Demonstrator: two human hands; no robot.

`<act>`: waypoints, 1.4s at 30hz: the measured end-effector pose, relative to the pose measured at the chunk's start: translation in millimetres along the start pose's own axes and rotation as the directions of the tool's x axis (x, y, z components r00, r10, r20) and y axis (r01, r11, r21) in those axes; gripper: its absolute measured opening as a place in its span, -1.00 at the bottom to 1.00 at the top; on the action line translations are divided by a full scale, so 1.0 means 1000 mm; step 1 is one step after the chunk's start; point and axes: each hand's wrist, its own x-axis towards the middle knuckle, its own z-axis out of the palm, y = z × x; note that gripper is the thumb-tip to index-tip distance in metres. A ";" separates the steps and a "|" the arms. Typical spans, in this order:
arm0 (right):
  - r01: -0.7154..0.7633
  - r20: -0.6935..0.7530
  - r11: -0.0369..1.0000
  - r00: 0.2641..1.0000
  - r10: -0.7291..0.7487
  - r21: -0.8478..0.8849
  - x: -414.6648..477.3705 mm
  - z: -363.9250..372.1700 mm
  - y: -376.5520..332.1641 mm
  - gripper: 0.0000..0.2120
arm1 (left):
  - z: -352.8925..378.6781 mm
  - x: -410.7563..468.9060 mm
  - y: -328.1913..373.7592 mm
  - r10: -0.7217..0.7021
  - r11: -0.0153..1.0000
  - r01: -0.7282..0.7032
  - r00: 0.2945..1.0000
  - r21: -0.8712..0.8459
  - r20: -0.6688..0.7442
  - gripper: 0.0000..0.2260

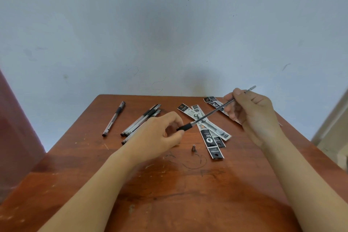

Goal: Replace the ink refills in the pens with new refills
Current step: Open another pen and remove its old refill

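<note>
While the right hand (250, 113) pinches the pen (207, 116) high on its barrel, the pen slants from 2 o'clock down to 8 o'clock above the counter (169, 190). The left hand's (156, 135) curled fingers (176, 118) pinch its black grip end.

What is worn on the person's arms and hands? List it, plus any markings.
Nothing worn shows. The left hand and right hand are bare: no gloves, rings or markings visible. The left forearm and right forearm are bare too, with no sleeve, watch or bracelet up to the picture's lower edge.
</note>
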 end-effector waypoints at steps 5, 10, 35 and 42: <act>-0.068 0.261 0.987 0.960 0.105 -0.147 -0.006 0.006 0.004 -0.78 | 0.000 0.001 -0.001 -0.025 1.000 0.025 1.000 0.003 0.004 -0.81; -0.159 0.218 0.912 0.942 0.255 -0.378 -0.004 0.006 0.011 -0.85 | 0.002 0.002 -0.003 -0.031 0.999 0.028 0.997 0.042 0.072 -0.83; 0.042 0.329 0.861 0.933 0.148 -0.507 -0.011 0.017 0.015 -0.80 | 0.001 0.002 -0.005 0.014 0.999 -0.018 0.996 0.046 0.088 -0.74; 0.061 0.315 0.883 0.944 0.101 -0.466 -0.011 0.015 0.011 -0.80 | 0.001 0.000 -0.007 0.009 0.988 -0.023 0.995 0.150 0.095 -0.73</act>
